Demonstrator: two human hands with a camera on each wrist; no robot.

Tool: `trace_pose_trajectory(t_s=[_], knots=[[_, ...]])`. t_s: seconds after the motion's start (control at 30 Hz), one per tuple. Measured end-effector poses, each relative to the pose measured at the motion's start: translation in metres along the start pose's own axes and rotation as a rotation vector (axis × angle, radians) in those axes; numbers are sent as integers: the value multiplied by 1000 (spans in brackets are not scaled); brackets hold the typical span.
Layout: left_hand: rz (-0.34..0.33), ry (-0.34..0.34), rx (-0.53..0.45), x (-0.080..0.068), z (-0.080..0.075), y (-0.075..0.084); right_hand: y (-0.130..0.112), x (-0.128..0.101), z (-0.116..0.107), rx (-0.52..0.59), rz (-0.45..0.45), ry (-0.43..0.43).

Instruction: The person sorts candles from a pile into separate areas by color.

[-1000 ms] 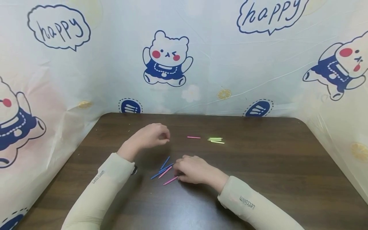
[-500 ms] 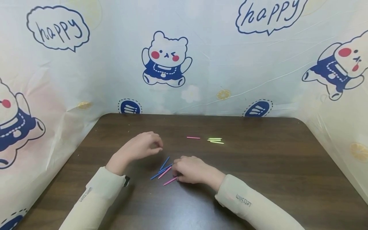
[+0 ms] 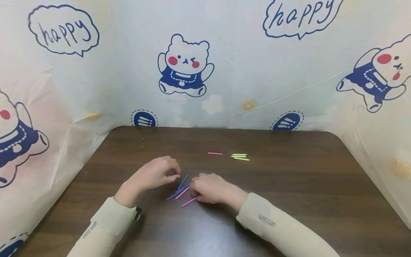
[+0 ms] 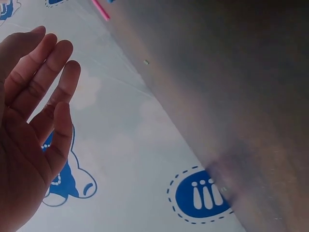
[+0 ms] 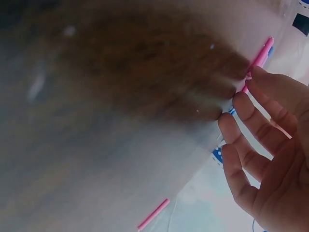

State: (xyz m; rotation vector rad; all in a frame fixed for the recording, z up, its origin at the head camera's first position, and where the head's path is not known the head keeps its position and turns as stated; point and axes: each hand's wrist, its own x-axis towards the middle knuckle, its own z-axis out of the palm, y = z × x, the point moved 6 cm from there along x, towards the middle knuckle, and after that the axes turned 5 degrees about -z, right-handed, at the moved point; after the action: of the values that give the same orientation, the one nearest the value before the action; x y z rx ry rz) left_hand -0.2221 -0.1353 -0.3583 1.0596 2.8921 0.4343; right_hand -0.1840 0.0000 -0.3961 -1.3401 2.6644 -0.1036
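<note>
Meanwhile the right hand [image 3: 208, 188] rests relaxed fingers on the small heap of thin blue and pink sticks [image 3: 181, 188] mid dark wooden counter [image 3: 289, 200], hiding some, while the left hand [image 3: 157, 173] hovers loose-fingered, empty, beside it.

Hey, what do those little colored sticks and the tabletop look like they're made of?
Colored sticks: probably plastic, judging by bright uniform pink and blue and thin straight shape; painted wood is possible. Tabletop: dark wood or wood-look laminate, with visible grain and a low sheen.
</note>
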Motion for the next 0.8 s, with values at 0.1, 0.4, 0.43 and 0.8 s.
trace_pose_trajectory(t_s=[0.1,0.4,0.43,0.8], knots=[[10,-7,4,-4,4,1,0,0,3,1,12,-13],[-15,-22,10,-12,7,0,-1,4,3,8,14,-12],[-20,-28,9,-12,7,0,-1,4,3,10,15,-14],[-6,-57,8,-15,11,4,-6,3,0,-9,12,-19]])
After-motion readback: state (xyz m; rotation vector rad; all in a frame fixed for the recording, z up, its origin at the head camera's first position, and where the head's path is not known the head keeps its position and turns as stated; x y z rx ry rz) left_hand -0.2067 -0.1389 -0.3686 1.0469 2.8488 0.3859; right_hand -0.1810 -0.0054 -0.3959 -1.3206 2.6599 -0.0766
